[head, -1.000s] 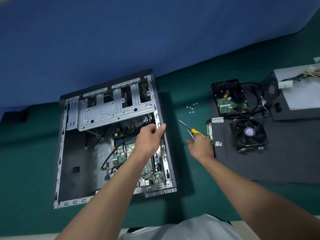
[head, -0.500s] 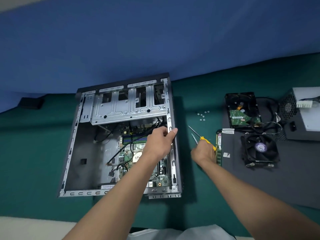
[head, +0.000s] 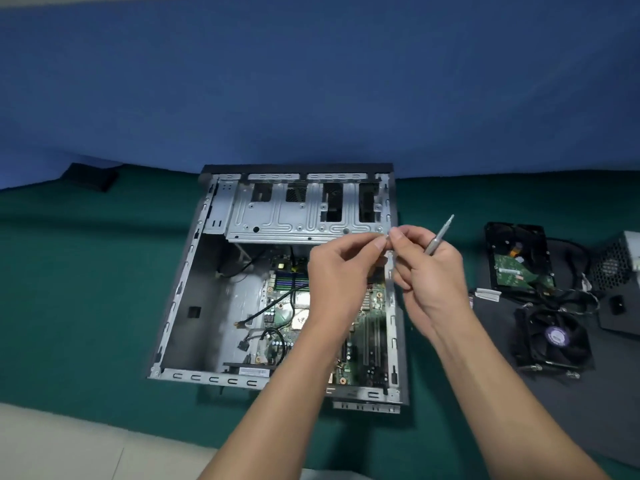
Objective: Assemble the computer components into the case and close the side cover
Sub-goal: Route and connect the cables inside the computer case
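- Risk: my fingertips meet in mid-air right over the open grey metal case [head: 207,378]. Anything small passed between them could slip and drop onto the green motherboard [head: 372,341].
- Risk: the slim silver screwdriver [head: 440,237], tip toward 1 o'clock, is only tucked in my right hand [head: 429,271] while its thumb and forefinger are busy. A loosened hold would let it fall onto the board.
- My left hand [head: 341,271] has its fingertips drawn together against the right's. I cannot tell if they pinch a screw.
- The case lies flat on the green worktop [head: 86,289], under both hands and spreading toward 7 o'clock.
- The black hard drive [head: 516,258] lies at 3 o'clock and the black cooler fan [head: 554,336] at 4 o'clock, both well apart from my hands.
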Demonstrator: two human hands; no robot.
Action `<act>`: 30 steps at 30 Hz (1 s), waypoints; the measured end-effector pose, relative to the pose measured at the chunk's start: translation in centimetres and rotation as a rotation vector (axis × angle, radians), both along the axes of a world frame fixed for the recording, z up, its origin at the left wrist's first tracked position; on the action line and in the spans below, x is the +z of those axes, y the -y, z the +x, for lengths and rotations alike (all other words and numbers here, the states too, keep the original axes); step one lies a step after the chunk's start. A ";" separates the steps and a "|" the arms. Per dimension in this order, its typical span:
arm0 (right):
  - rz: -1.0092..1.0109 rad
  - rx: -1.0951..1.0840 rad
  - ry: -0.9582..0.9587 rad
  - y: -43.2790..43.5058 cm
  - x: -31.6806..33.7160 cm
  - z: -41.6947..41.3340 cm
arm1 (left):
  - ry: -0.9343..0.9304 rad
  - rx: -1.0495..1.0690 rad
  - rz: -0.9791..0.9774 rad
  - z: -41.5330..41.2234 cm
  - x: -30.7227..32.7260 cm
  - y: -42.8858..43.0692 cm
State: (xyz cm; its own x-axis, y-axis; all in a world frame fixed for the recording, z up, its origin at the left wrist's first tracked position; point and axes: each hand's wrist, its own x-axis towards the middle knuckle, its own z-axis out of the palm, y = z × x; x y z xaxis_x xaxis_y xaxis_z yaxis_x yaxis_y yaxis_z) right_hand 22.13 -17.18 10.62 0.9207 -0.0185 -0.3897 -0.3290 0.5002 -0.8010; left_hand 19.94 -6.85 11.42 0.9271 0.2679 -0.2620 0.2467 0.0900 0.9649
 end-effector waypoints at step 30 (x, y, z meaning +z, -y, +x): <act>-0.470 0.486 -0.264 -16.6 -6.2 -3.0 | -0.405 -0.283 0.535 -5.7 -8.1 -20.8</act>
